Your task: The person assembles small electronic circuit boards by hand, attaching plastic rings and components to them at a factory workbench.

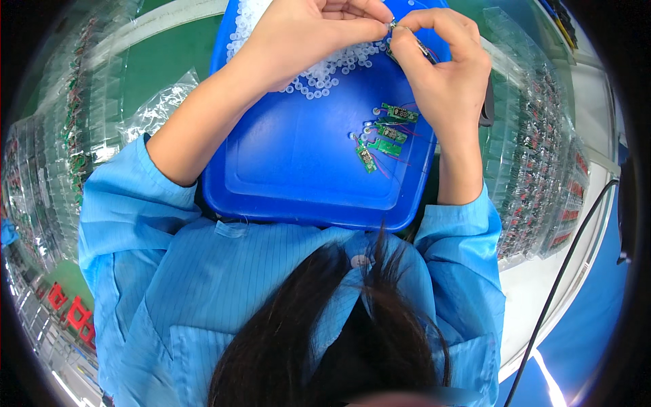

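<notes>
My left hand (315, 27) reaches over the far end of a blue plastic tray (291, 156), thumb and fingers pinched together. Between its tips and those of my right hand (444, 57) is a tiny pale part (392, 25), too small to make out. A narrow circuit board (426, 51) is gripped in my right hand, mostly hidden by the fingers. Beneath my left hand lies a heap of small translucent white rings (332, 71). Several small green circuit boards (392, 133) with thin wires rest on the tray's right side, white rings at their ends.
A crumpled clear plastic bag (159, 105) lies left of the tray on the green surface. Clear-bagged rows of circuit boards (542, 149) stand on the right, with more bagged boards (71, 102) on the left. A black cable (566, 278) runs down the right side.
</notes>
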`<state>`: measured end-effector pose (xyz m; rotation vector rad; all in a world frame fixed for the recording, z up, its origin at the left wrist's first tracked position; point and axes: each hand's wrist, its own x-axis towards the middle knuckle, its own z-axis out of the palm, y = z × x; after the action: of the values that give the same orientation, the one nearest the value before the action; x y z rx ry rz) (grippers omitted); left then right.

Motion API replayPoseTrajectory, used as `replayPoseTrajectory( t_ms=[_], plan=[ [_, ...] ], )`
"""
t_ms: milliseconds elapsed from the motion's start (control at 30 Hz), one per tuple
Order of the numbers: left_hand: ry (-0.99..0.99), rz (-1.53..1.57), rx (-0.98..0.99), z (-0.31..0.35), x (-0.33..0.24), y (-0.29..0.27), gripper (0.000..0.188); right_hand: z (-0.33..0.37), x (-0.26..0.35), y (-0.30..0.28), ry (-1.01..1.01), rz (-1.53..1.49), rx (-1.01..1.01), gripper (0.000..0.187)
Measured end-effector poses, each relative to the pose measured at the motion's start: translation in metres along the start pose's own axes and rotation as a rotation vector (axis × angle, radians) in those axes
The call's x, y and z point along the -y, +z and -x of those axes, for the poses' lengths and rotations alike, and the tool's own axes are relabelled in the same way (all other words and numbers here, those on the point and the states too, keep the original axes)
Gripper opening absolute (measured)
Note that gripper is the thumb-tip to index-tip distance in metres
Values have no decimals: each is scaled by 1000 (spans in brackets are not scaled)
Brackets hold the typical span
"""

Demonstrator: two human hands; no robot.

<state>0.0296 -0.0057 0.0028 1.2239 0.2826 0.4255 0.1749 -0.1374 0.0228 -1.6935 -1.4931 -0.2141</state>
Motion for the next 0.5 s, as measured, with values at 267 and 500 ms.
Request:
replayPoseTrajectory(
  t_ms=[267, 500],
  plan=[
    [29, 68, 10, -1, 4, 1, 17, 1, 11, -3, -65, 190, -21, 9],
    [49, 4, -41, 2, -2, 3, 17, -16, 36, -14, -59, 117, 94, 7]
  ],
)
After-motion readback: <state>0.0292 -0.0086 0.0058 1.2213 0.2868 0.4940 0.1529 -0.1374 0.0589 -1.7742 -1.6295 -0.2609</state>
